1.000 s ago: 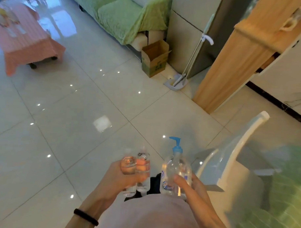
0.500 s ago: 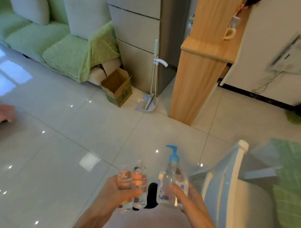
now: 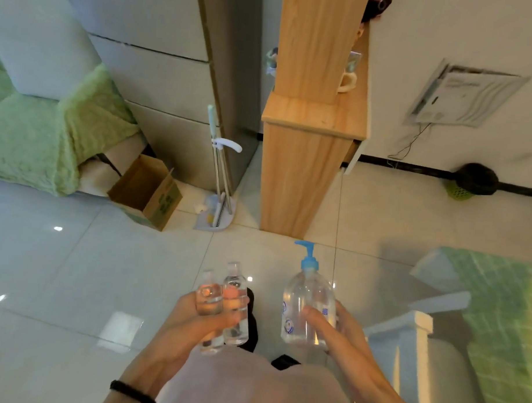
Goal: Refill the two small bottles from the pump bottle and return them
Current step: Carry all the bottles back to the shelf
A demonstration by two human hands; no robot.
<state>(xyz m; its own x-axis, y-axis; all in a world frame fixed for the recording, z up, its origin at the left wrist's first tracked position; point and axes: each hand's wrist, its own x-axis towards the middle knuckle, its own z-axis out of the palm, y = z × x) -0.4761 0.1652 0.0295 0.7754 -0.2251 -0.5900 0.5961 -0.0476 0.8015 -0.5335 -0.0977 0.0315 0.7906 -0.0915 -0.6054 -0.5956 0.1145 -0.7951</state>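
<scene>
My left hand (image 3: 191, 325) grips two small clear bottles side by side, the left small bottle (image 3: 208, 302) and the right small bottle (image 3: 236, 293), both upright with clear liquid inside. My right hand (image 3: 335, 327) holds a larger clear pump bottle (image 3: 308, 305) with a blue pump head, also upright, its fingers wrapped around the lower body. Both hands are held in front of my waist above the tiled floor, a short gap between the small bottles and the pump bottle.
Ahead stands a wooden shelf unit (image 3: 302, 160) with a mug (image 3: 347, 80) on its ledge. A mop (image 3: 219, 169) leans by a grey cabinet, next to an open cardboard box (image 3: 147, 191). A green-covered sofa (image 3: 49, 139) lies left; a white chair (image 3: 410, 342) and a green-patterned table right.
My view has swung right and nearer the wooden shelf unit, which now stands straight ahead. Both hands keep the same hold on the bottles.
</scene>
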